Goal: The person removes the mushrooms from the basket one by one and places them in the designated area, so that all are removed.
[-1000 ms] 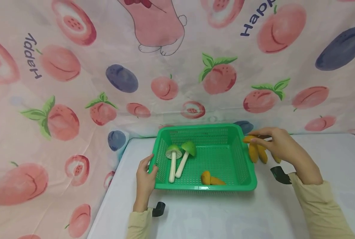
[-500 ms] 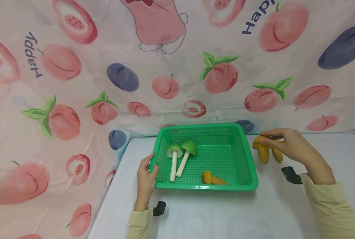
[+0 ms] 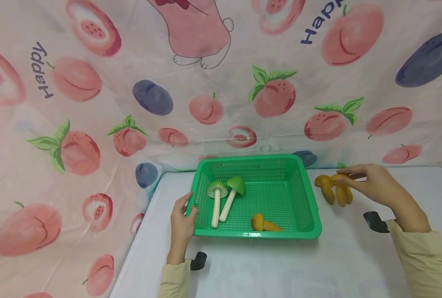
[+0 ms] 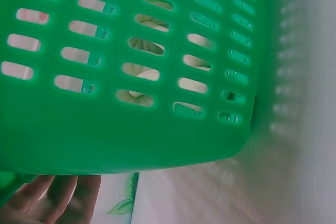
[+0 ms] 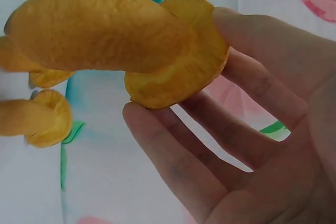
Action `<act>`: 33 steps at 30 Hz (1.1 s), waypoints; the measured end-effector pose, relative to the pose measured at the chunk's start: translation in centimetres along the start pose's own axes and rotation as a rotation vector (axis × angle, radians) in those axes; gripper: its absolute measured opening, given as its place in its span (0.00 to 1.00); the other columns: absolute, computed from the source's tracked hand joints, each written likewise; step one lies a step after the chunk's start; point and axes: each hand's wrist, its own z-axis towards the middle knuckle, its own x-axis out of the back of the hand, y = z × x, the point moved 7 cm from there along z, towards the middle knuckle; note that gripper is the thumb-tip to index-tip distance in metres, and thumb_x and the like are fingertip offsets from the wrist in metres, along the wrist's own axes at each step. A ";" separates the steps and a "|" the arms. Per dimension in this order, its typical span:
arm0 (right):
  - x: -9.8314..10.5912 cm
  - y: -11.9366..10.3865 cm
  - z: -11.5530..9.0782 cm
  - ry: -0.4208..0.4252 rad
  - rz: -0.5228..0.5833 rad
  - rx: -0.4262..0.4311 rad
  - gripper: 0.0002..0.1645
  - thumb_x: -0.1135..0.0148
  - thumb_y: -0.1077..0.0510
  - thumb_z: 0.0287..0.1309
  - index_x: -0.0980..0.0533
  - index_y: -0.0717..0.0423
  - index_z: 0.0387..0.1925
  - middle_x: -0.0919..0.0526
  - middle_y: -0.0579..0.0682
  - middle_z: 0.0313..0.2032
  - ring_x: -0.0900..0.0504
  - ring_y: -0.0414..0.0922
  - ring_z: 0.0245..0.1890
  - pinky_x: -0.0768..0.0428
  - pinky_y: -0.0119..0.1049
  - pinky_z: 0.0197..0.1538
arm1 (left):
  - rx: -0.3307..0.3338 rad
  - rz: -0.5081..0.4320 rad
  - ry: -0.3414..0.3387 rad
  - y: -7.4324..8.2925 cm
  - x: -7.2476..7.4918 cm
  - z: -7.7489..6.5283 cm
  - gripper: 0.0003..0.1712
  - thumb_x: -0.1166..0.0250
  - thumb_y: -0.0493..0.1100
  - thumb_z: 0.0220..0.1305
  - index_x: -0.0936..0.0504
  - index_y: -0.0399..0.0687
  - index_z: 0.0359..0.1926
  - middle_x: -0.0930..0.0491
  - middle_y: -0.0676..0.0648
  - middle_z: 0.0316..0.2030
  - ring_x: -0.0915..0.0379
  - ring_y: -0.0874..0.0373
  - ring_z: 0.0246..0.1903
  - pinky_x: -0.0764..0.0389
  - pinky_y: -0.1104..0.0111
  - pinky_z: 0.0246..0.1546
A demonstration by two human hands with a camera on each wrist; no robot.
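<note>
My left hand (image 3: 182, 221) grips the left rim of a green plastic basket (image 3: 256, 234); in the left wrist view its fingers (image 4: 63, 198) show beside the basket's slotted wall (image 4: 105, 129). Right of the basket, my right hand (image 3: 378, 186) pinches a yellow mushroom (image 5: 105, 30) by its cap, between thumb and fingers, stem pointing away from the palm. Two more yellow mushrooms lie close to it, one at the left (image 3: 327, 193) and one partly hidden behind the held one. Whether the held mushroom touches the table cannot be told.
Inside the basket, two green-capped mushrooms (image 3: 216, 207) with white stems lie at the left. A yellow mushroom (image 3: 266, 224) lies by the front wall. The white table (image 3: 265, 269) meets a fruit-printed cloth (image 3: 221, 91) at the back.
My right hand has moved right, away from the basket's right rim, carrying the yellow mushroom between the other two. The left hand and basket stay in place.
</note>
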 end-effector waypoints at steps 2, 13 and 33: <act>0.0 0.4 0.0 0.000 0.000 -0.011 0.29 0.35 0.45 0.63 0.19 0.65 0.54 0.16 0.68 0.47 0.20 0.70 0.49 0.22 0.65 0.47 | 0.002 0.005 0.000 0.0 0.1 0.0 0.26 0.42 0.33 0.68 0.25 0.46 0.66 0.29 0.45 0.64 0.23 0.49 0.50 0.19 0.65 0.39; 0.4 3.8 -0.4 0.003 -0.030 -0.077 0.30 0.35 0.45 0.63 0.20 0.67 0.53 0.16 0.69 0.45 0.22 0.72 0.49 0.22 0.64 0.43 | 0.008 0.005 0.004 0.2 0.0 -0.1 0.26 0.42 0.33 0.67 0.25 0.47 0.66 0.28 0.45 0.64 0.23 0.49 0.50 0.18 0.61 0.41; 0.5 7.3 0.1 -0.004 -0.049 -0.138 0.33 0.36 0.43 0.63 0.21 0.72 0.52 0.19 0.73 0.48 0.22 0.74 0.48 0.22 0.65 0.41 | 0.006 -0.002 0.009 0.2 0.1 -0.1 0.26 0.42 0.32 0.67 0.25 0.46 0.66 0.28 0.44 0.64 0.23 0.49 0.50 0.18 0.62 0.41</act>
